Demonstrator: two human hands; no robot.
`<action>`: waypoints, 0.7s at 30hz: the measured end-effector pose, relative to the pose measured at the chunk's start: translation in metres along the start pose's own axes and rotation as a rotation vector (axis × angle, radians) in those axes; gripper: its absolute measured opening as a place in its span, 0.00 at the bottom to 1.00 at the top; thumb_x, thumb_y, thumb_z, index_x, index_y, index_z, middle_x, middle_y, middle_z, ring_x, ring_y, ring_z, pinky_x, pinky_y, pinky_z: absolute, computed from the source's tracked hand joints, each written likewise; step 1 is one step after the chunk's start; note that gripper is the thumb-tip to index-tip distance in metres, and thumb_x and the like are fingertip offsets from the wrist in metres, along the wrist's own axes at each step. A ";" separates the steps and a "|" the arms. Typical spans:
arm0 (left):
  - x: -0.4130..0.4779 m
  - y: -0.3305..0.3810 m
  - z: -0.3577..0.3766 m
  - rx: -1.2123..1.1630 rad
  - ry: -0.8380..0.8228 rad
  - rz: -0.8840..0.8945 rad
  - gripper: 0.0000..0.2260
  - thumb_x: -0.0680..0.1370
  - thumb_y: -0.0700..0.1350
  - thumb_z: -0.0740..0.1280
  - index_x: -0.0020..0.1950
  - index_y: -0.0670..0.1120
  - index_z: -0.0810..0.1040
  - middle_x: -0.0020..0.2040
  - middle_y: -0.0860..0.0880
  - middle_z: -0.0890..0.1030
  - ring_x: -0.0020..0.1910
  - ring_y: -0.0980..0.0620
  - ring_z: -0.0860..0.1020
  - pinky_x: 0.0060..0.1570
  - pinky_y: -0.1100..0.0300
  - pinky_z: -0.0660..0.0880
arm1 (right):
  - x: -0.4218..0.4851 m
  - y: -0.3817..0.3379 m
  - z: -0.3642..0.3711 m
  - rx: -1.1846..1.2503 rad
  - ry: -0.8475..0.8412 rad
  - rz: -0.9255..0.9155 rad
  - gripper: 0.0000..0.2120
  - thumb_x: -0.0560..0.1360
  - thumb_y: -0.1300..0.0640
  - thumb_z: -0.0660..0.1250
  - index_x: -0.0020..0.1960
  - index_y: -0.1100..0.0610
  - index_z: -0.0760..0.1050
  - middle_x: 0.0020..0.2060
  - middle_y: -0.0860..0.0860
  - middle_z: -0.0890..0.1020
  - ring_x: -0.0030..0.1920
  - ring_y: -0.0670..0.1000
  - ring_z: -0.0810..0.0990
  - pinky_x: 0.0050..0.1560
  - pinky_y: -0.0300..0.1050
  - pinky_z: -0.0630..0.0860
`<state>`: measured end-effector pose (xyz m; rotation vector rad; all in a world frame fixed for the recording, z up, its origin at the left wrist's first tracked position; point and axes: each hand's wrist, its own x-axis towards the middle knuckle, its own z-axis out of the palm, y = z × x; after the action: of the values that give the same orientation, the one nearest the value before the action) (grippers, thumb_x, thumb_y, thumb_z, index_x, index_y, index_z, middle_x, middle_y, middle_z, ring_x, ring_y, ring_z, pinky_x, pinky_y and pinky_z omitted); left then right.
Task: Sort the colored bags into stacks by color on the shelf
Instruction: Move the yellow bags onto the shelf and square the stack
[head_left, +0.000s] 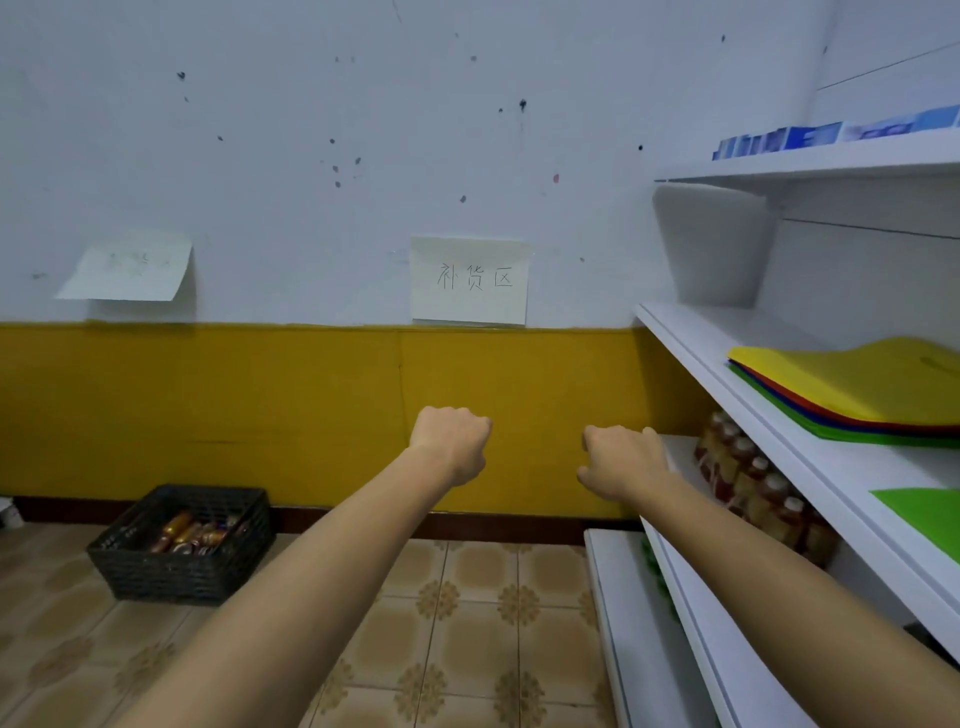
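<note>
**Left hand**: grip is curling into a fist with the back of the hand up, holding nothing. The bare forearm is reaching straight forward from the lower left.

**Right hand**: grip is likewise narrow, with fingers bending downward and the thumb jutting sideways, holding nothing. The arm is stretching forward alongside the shelf edge.

**Stack of bags**: is lying flat on the middle shelf at right, yellow on top, then red, blue and green edges showing beneath. It is sitting well apart from both hands.

**Green bag**: is lying alone on the same shelf, nearer the camera.

**Bottles**: are standing in rows on the shelf below.

**Basket**: is sitting on the tiled floor at left, holding more bottles.

**Paper sign**: is hanging on the wall ahead.
</note>
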<state>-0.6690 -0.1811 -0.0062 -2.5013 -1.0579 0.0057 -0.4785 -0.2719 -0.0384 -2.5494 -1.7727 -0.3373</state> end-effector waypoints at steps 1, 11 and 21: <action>0.009 0.001 0.004 -0.001 0.001 -0.002 0.09 0.81 0.46 0.59 0.59 0.46 0.72 0.42 0.48 0.76 0.39 0.46 0.73 0.36 0.55 0.67 | 0.008 0.002 0.005 -0.004 -0.001 -0.001 0.13 0.78 0.48 0.60 0.59 0.53 0.70 0.48 0.50 0.80 0.49 0.53 0.78 0.52 0.49 0.66; 0.124 -0.019 0.045 -0.045 0.022 0.059 0.09 0.81 0.47 0.59 0.60 0.46 0.70 0.38 0.50 0.73 0.37 0.48 0.74 0.26 0.58 0.59 | 0.108 0.013 0.040 -0.030 -0.029 0.069 0.15 0.78 0.48 0.60 0.61 0.53 0.68 0.47 0.50 0.81 0.47 0.52 0.78 0.52 0.49 0.67; 0.309 -0.048 0.061 -0.162 0.149 0.265 0.16 0.80 0.50 0.60 0.66 0.47 0.69 0.52 0.47 0.79 0.48 0.46 0.78 0.33 0.56 0.67 | 0.234 0.047 0.034 -0.082 0.026 0.300 0.17 0.77 0.48 0.61 0.62 0.54 0.65 0.50 0.51 0.79 0.50 0.53 0.78 0.51 0.50 0.68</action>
<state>-0.4920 0.0838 0.0055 -2.7208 -0.6863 -0.1930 -0.3513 -0.0676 -0.0226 -2.7980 -1.3641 -0.4367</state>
